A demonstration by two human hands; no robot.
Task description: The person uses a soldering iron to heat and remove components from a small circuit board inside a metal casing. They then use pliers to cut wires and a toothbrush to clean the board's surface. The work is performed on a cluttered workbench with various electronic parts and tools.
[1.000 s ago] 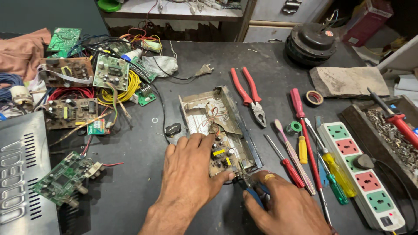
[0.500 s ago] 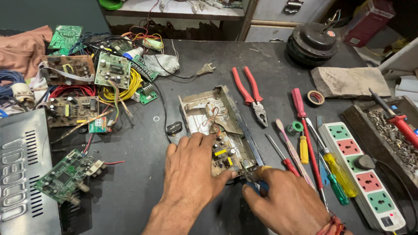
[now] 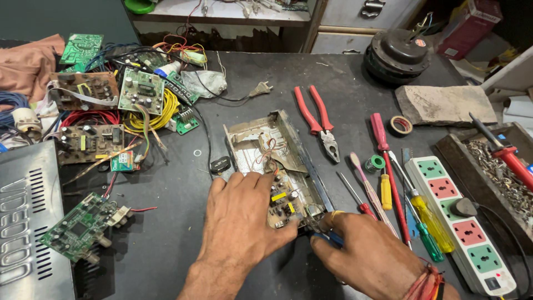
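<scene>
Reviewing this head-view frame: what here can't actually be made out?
- Tool in the right hand: only a blue handle shows; the fingers and the open metal case hide its tip.
- Near end of the circuit board: covered by the left hand.
- Black cover, bottom left: cut off by the frame edges.
- Power strip: its near end runs off the bottom edge.
- Board components: too small to identify.

left hand (image 3: 239,222) on circuit board (image 3: 286,201), right hand (image 3: 366,255) gripping tool (image 3: 330,239)
</scene>
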